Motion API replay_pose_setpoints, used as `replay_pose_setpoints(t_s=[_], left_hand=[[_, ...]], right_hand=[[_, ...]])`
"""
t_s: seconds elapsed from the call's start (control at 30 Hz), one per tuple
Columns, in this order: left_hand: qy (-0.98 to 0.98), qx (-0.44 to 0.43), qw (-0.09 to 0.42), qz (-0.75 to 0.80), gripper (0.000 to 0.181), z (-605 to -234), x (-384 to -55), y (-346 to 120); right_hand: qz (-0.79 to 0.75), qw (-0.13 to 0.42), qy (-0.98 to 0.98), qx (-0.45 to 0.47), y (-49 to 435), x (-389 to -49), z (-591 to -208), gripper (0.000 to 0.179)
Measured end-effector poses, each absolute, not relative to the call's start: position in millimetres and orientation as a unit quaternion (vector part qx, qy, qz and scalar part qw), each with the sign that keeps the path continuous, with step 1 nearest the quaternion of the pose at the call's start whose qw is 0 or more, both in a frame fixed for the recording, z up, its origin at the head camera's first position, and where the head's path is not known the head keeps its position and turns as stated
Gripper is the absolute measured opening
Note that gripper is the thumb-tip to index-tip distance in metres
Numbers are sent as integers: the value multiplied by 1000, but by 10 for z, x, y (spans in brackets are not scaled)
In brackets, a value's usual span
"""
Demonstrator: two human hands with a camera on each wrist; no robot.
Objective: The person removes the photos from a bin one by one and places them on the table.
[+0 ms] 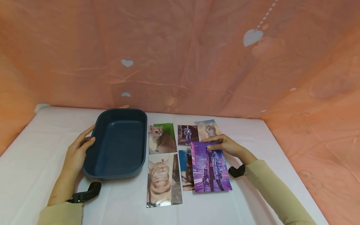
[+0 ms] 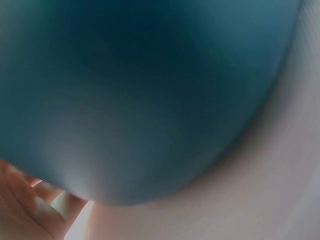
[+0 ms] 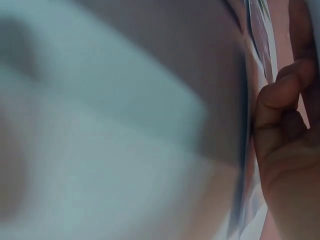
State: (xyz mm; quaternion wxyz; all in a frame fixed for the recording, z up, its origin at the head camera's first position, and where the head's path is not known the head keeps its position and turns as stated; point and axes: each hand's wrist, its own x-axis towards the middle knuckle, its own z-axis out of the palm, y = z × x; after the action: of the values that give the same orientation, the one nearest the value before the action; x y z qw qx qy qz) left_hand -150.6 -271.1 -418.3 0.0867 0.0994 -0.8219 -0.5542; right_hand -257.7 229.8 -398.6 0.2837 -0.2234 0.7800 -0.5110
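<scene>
My right hand (image 1: 229, 145) pinches the top edge of a purple picture card (image 1: 209, 175) showing a figure in a long coat. The card partly covers a blue-backed photo (image 1: 185, 170) of a brown animal. In the right wrist view, the curled fingers (image 3: 280, 97) are against the card's edge. On the left, my left hand (image 1: 77, 150) holds the side rim of a dark blue rectangular tray (image 1: 118, 147), which has nothing in it. The left wrist view is mostly filled by the tray's blurred outer wall (image 2: 150, 125), with part of the hand at lower left.
Between tray and right hand lie a grey cat photo (image 1: 163, 139), a ginger cat photo (image 1: 160, 181) and a small photo of a standing person (image 1: 187, 135). A kitten photo (image 1: 208, 128) is partly behind the right hand. An orange curtain (image 1: 180, 62) borders the white table (image 1: 121, 203).
</scene>
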Motion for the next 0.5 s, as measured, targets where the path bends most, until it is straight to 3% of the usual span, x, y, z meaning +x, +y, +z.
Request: replay_pose_setpoints(t_s=[0.5], left_hand=[[-821, 90, 84, -558, 48, -4189, -1498, -2728]], right_hand=[[-490, 276, 803, -196, 2790, -2515, -3945, 44]])
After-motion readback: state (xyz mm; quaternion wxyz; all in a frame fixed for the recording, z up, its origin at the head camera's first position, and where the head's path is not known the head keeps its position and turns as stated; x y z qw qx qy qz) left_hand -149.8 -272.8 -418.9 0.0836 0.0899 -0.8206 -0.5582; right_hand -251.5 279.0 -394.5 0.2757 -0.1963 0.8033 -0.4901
